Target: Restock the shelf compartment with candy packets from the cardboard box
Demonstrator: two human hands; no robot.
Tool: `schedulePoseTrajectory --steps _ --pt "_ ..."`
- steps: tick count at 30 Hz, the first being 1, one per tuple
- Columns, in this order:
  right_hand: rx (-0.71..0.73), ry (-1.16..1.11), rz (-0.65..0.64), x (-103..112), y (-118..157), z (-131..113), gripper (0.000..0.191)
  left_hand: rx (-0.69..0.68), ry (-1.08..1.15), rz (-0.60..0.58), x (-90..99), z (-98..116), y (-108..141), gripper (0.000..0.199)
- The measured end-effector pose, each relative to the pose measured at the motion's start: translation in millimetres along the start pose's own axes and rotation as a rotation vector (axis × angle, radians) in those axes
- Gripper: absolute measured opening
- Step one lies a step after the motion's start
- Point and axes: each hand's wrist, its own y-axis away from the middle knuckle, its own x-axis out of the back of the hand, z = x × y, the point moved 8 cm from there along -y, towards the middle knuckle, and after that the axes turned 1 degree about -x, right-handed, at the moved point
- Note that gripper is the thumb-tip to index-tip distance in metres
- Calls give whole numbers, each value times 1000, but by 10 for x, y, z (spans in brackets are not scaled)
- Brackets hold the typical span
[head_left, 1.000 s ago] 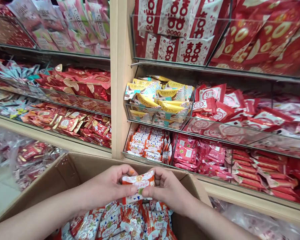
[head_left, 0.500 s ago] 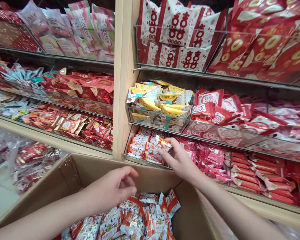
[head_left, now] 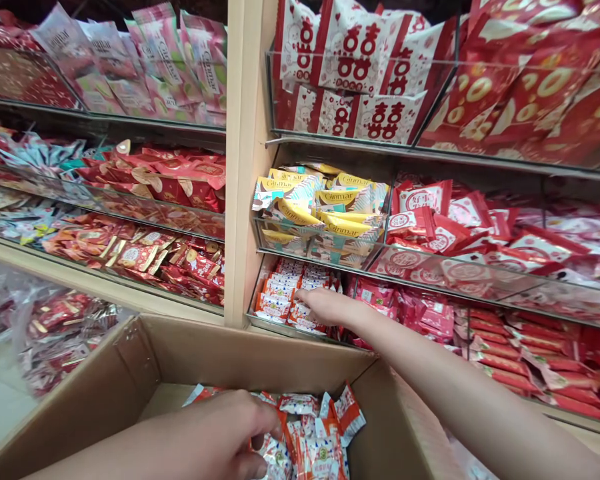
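The small orange-and-white plastic-wrapped packets [head_left: 324,455] in your brown cardboard box [head_left: 195,343] look light, slick and perhaps crumbly — best pinched gently by their flat ends. Your left hand [head_left: 245,427] curls over them, thumb and fingers apart; your outstretched right hand [head_left: 324,307] meets matching packets [head_left: 279,290] in the low clear-walled bin [head_left: 274,326] — whether gripping one, I can't tell.
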Motion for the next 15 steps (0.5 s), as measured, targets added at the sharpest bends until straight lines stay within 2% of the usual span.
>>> schedulePoseTrajectory --steps 4,11,15 --pt "-36 29 42 -40 -11 18 24 0 -52 -45 -40 -45 -25 22" --pt "-66 77 119 -91 37 -4 25 83 -95 -141 -173 -144 -13 22" --pt "-113 86 203 -3 161 -3 20 129 -127 -183 -197 -151 4 28"
